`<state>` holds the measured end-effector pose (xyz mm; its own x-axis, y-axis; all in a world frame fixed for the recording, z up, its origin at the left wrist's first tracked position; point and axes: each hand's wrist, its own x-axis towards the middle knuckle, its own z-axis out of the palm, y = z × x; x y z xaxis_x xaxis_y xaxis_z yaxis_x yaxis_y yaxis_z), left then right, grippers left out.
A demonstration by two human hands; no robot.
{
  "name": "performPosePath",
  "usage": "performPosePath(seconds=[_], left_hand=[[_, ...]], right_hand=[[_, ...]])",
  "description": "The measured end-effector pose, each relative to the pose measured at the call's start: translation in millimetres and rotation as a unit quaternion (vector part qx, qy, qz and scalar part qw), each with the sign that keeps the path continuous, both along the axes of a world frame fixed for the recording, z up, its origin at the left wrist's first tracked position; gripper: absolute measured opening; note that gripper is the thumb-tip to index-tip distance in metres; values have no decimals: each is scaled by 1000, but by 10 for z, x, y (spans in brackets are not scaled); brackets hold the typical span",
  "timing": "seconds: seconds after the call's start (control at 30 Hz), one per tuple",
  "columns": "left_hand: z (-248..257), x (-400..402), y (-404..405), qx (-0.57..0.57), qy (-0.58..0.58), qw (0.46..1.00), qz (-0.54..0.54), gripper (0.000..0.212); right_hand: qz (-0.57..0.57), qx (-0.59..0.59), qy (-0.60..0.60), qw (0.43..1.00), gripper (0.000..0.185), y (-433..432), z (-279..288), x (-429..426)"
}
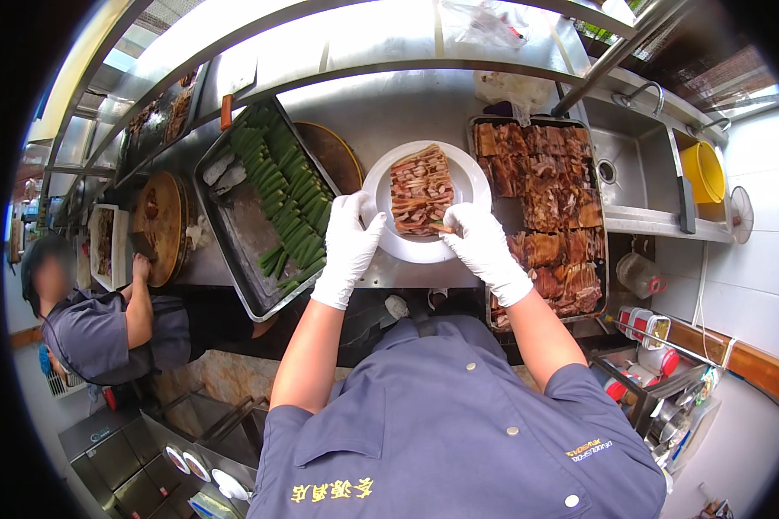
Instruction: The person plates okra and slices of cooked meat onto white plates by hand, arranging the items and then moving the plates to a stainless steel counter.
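In front of me a round white plate stands on the steel counter. Rows of sliced cured meat are stacked on it in a neat block. My right hand, in a white glove, pinches a small meat slice at the block's near right corner. My left hand, also gloved, is at the plate's left rim with thumb and fingers apart; whether it grips the rim is unclear. Right of the plate lies a metal tray with rows of browned sliced meat.
At left stands a tray of cut green vegetable stalks, partly over a round board. Farther left a co-worker holds a cleaver by another chopping board. A sink and yellow bucket are at right. A shelf rail crosses above.
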<state>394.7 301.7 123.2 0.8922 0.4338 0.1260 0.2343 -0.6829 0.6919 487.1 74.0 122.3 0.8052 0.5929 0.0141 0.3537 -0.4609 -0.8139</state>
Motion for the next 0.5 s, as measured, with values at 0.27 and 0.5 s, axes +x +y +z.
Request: performPosePath(seconds=[0.27, 0.5], left_hand=[[295, -61, -274, 60, -90, 965, -238, 42], [436, -505, -13, -135, -3, 986, -99, 24]], right_hand=[[21, 108, -36, 993, 23, -169, 7, -133], [28, 196, 82, 977, 32, 176, 289, -116]])
